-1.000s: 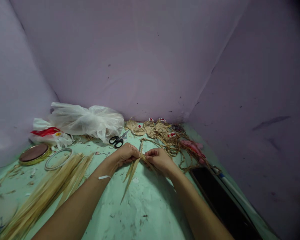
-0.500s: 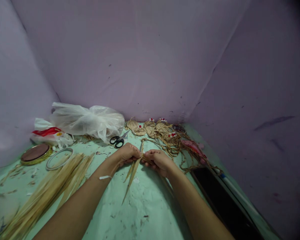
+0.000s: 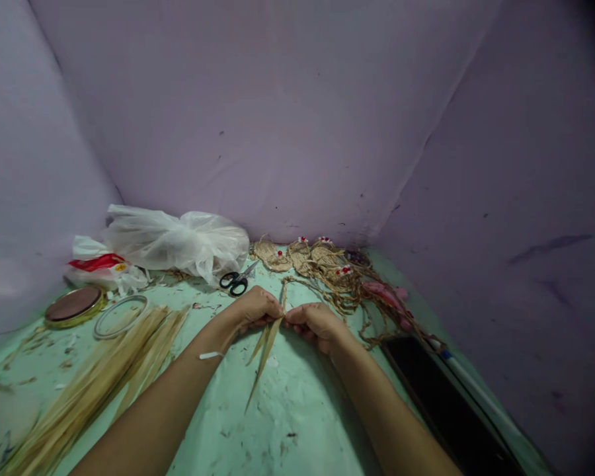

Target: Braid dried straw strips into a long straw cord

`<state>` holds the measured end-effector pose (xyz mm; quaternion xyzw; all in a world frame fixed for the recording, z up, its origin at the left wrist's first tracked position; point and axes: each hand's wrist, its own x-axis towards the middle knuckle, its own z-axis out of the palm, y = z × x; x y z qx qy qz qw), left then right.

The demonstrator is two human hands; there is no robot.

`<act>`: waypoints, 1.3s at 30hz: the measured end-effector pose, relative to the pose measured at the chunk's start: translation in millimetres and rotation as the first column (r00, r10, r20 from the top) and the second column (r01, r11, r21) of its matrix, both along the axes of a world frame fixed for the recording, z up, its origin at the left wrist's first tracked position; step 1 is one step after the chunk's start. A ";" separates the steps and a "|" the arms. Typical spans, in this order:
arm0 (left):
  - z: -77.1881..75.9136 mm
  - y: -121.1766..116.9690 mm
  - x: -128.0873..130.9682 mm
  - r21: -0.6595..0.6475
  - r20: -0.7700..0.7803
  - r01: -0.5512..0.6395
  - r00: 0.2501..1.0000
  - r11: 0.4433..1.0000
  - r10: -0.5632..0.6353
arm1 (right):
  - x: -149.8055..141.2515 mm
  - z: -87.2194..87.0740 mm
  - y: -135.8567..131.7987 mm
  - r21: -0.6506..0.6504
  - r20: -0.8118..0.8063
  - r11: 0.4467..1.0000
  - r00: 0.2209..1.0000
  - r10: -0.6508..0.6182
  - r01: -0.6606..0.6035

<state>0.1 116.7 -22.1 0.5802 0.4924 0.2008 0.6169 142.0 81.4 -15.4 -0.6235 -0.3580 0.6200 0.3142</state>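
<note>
My left hand (image 3: 259, 309) and my right hand (image 3: 316, 324) meet at the middle of the table, both closed in a pinch on a braid of dried fibre strips (image 3: 266, 350). Loose pointed strip ends hang below the fingers toward me. Above the fingers, the narrow braided part (image 3: 284, 289) runs up and joins a braided cord (image 3: 310, 284) trailing right. The exact crossing of the strips is hidden by my fingertips. Black-handled scissors (image 3: 235, 282) lie just beyond my left hand, with their blades partly spread.
Flat fibre strips (image 3: 96, 377) lie at left, near a tape ring (image 3: 121, 317) and a round tin (image 3: 75, 305). Plastic bags (image 3: 178, 241) stand behind. Woven pieces with red and white beads (image 3: 302, 259) sit at the back. A dark flat tray-like object (image 3: 441, 403) lies right.
My right hand's fingers have drawn in to a tighter pinch at the braid. The whole view has shifted slightly; the objects on the table keep their places.
</note>
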 end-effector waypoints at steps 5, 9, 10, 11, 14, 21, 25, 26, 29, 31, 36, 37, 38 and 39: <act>3.2 -1.3 2.2 -0.001 -0.022 -0.022 1.000 1.000 0.022 | -3.5 -2.9 -1.1 0.083 0.087 0.995 0.994 -0.063 0.055; 4.5 -2.5 2.1 0.013 -0.031 -0.007 1.000 1.000 0.008 | -5.3 -4.5 -1.7 0.119 0.098 0.992 0.994 -0.054 0.042; 4.4 -2.4 2.1 0.016 -0.036 -0.007 0.999 1.000 0.008 | -5.7 -5.0 -1.8 0.131 0.112 0.991 0.992 -0.058 0.043; 4.5 -2.4 2.2 0.015 -0.044 -0.006 0.999 1.000 0.006 | -6.1 -5.4 -2.0 0.143 0.127 0.989 0.990 -0.064 0.045; 6.7 -2.3 3.4 0.011 -0.091 0.013 0.996 1.000 -0.011 | -6.5 -6.1 -2.8 0.165 0.142 0.985 0.987 -0.081 0.057; 17.6 -6.5 4.5 0.085 -0.282 0.044 0.959 0.995 -0.018 | -6.5 -7.3 -2.0 0.170 0.150 0.985 0.988 -0.044 0.018; 24.5 -6.4 0.7 0.196 -0.412 0.126 0.911 0.972 -0.035 | -7.1 -6.8 -1.9 0.185 0.162 0.983 0.987 -0.014 -0.016; 26.6 -6.7 0.6 0.205 -0.444 0.133 0.896 0.970 -0.029 | -7.1 -6.2 -2.2 0.187 0.158 0.982 0.987 -0.005 -0.024; 33.1 -12.4 5.4 0.211 -0.525 0.152 0.851 0.966 -0.019 | -7.2 -4.2 -3.4 0.181 0.123 0.983 0.992 0.009 -0.031; 36.4 -21.6 12.8 0.267 -0.578 0.183 0.816 0.946 0.005 | -7.1 -3.6 -4.0 0.184 0.085 0.983 0.996 -0.007 -0.008; 37.5 -49.0 34.1 0.429 -0.724 0.273 0.674 0.861 0.147 | -7.1 -5.1 -4.7 0.186 -0.022 0.980 0.998 -0.065 0.068; 37.4 -51.4 35.8 0.441 -0.738 0.292 0.657 0.848 0.158 | -7.0 -5.8 -4.6 0.182 -0.039 0.980 0.997 -0.073 0.079; 37.6 -51.9 36.0 0.452 -0.742 0.306 0.651 0.838 0.162 | -6.8 -6.4 -4.5 0.179 -0.053 0.980 0.995 -0.080 0.089; 38.2 -50.6 34.4 0.451 -0.739 0.313 0.657 0.836 0.153 | -6.6 -7.0 -4.3 0.178 -0.062 0.979 0.995 -0.084 0.094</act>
